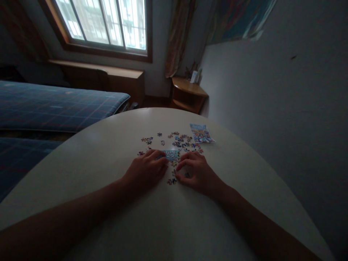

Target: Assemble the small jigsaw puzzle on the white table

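A partly joined jigsaw puzzle (172,155), pale blue with a line pattern, lies flat on the table between my hands. My left hand (149,166) rests palm down over its left end, fingers loosely spread and covering part of it. To the right, my right hand (196,172) is curved, with a gap between thumb and forefinger. A loose puzzle piece (174,172) lies by those fingertips; I see none between them. Nearer to me are a few more loose pieces (171,181). Beyond the joined part, many scattered puzzle pieces (181,140) form a loose pile.
A printed picture sheet (201,133) lies at the far right of the round white table (119,130). A plaid mattress (54,105) is to the left. Behind stand a wooden corner shelf (188,86) and a window (108,25); a wall (261,94) runs along the right.
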Tool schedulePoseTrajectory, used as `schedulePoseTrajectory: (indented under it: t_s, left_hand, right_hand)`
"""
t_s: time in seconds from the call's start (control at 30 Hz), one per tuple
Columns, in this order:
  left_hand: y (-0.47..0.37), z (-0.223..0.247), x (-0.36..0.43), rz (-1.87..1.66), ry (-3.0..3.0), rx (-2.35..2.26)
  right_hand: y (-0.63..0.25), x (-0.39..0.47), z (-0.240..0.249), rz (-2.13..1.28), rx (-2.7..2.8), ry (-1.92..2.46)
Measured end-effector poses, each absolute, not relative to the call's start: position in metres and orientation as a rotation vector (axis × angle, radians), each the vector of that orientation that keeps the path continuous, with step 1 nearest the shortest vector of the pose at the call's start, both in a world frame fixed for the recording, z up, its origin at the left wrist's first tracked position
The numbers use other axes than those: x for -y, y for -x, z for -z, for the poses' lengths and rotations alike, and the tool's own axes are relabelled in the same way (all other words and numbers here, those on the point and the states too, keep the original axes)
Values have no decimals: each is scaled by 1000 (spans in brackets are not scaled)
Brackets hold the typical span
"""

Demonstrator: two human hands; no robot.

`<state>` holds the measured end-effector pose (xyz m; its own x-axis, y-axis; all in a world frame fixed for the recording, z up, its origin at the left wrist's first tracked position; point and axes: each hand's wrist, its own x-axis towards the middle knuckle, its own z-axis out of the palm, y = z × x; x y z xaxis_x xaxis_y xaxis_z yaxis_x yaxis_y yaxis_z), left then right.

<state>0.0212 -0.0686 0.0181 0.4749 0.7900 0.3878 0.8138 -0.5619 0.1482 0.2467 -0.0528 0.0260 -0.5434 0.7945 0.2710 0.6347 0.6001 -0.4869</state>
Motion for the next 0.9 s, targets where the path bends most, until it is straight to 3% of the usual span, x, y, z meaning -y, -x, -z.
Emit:
schedulePoseTrajectory:
  t_s: [0.9]
  left_hand:
    - [-22,-23,71,642,2663,1437]
  right_hand:
    - [-237,52,-22,-428,2297,1140]
